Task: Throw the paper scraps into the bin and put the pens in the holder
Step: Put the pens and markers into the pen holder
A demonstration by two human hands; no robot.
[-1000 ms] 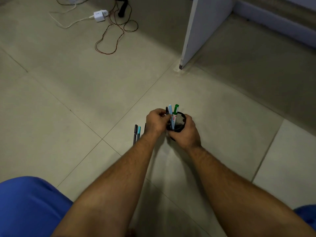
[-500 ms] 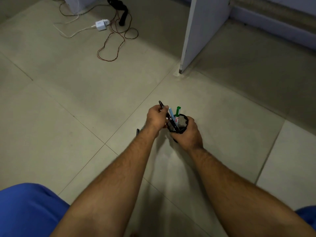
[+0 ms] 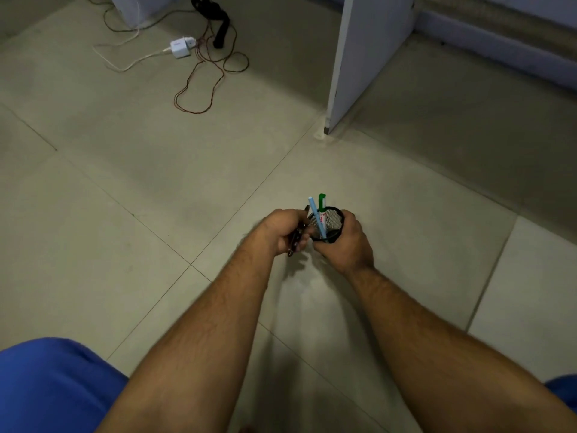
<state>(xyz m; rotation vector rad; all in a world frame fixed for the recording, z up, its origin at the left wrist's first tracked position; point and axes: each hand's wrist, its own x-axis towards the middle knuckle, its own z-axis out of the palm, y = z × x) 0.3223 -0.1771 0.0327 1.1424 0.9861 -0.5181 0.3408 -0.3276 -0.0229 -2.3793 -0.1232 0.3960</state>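
A black mesh pen holder [image 3: 333, 220] stands on the tiled floor, gripped by my right hand [image 3: 345, 242] around its near side. A light blue pen [image 3: 317, 215] and a green-capped marker [image 3: 322, 204] stick up out of it. My left hand [image 3: 282, 229] sits just left of the holder's rim and grips dark pens [image 3: 296, 240], whose ends poke out below and above the fist. How many pens it holds is hidden by the fingers. No paper scraps or bin are in view.
A white furniture panel [image 3: 359, 64] stands on the floor behind the holder. A white adapter [image 3: 181, 47] with tangled red and white cables [image 3: 203, 85] lies at the back left. My blue-clad knees [image 3: 53, 389] frame the bottom corners.
The black and teal pens that lay on the floor left of my left hand are gone from there. My left hand now holds dark pens lower beside the holder's rim.
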